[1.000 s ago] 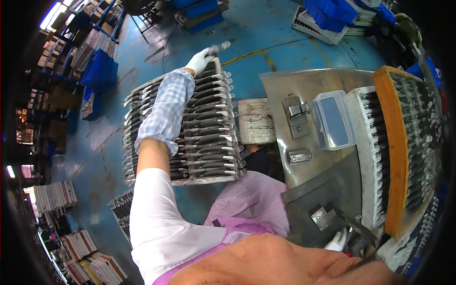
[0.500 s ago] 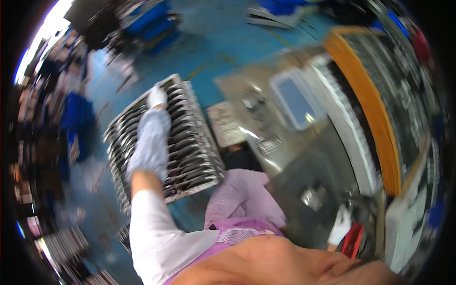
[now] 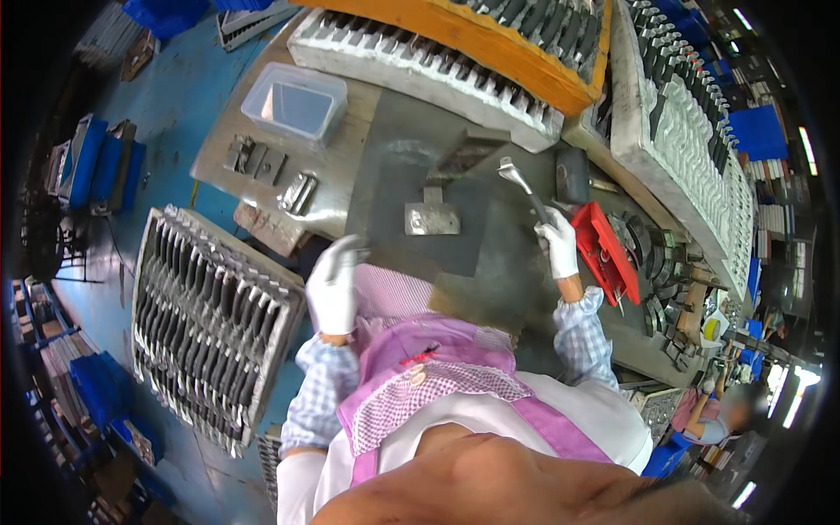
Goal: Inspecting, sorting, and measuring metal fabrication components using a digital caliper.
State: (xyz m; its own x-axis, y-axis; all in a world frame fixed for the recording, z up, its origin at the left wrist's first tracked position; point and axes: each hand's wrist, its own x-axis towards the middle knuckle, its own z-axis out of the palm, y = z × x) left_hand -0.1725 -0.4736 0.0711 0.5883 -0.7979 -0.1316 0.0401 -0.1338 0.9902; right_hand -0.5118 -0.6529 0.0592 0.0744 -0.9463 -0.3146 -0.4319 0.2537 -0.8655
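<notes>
My right hand (image 3: 558, 241), in a white glove, is closed around the dark shank of a wrench-like tool (image 3: 528, 192). Its shiny flared head points up and away over the bench. My left hand (image 3: 334, 284), also gloved, is raised by the bench's near left edge; its fingers are partly blurred and apart, with nothing visible in them. A small metal anvil block (image 3: 432, 219) sits on the dark bench plate in front of me. To the left, a tray (image 3: 284, 346) holds rows of dark pieces with shiny ends.
A red bin (image 3: 604, 249) lies right of my right hand, beside a hammer head (image 3: 573, 175). Across the bench are a clear plastic box (image 3: 297, 101), metal blocks (image 3: 299, 192), and white and orange trays (image 3: 490, 52) of similar pieces. Another person (image 3: 709, 411) is at far right.
My view has swung right. My left hand has come back from the left tray to the bench edge. My right hand now holds the tool up over the bench.
</notes>
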